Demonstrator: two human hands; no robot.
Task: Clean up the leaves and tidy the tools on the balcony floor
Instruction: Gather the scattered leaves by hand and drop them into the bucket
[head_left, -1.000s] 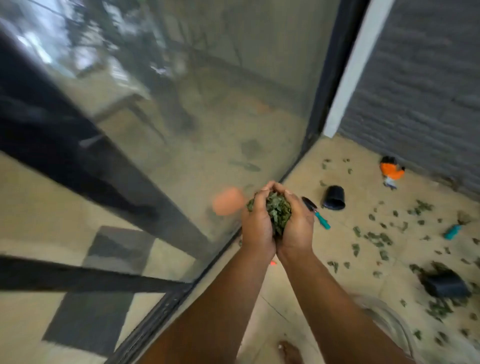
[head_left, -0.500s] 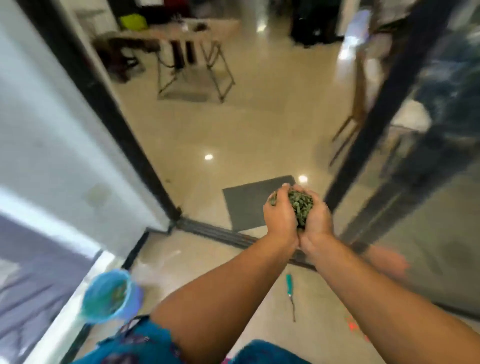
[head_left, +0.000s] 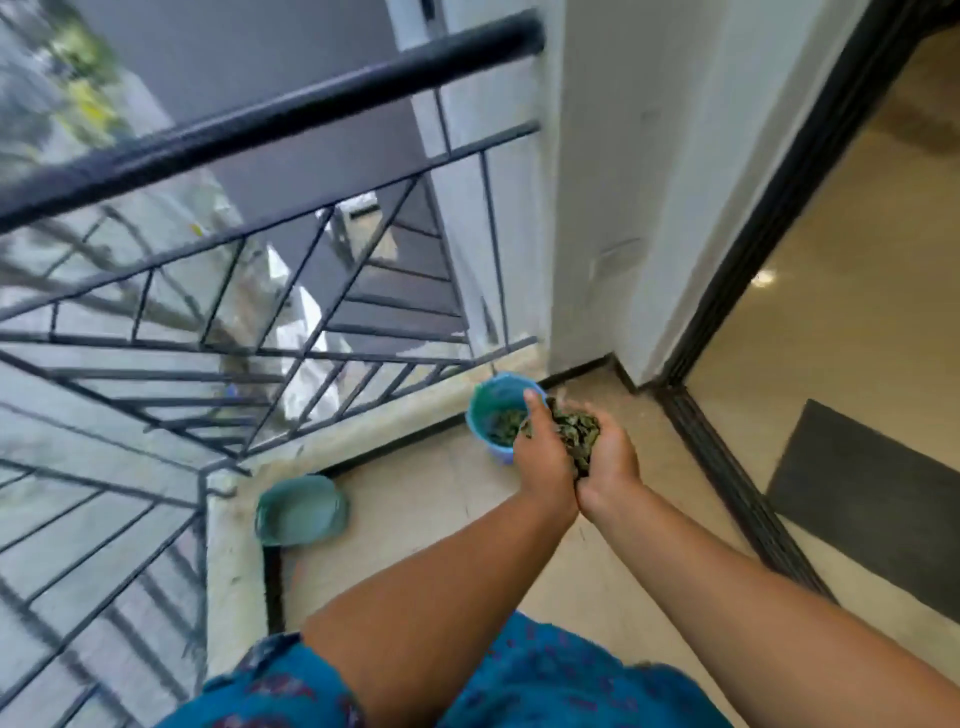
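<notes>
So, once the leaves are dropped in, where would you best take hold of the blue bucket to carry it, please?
Probably by the far rim of the blue bucket, reaching down from above: it stands upright and open-topped, no handle shows, and the hands cover the near side.

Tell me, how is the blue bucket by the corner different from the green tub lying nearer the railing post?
The blue bucket is round and already holds leaves, while the green tub is closer to rectangular with rounded corners and looks empty. The bucket sits partly behind the left hand, which with the right hand cups more leaves; the tub stands untouched. Both rest on the balcony floor along the raised edge.
</notes>
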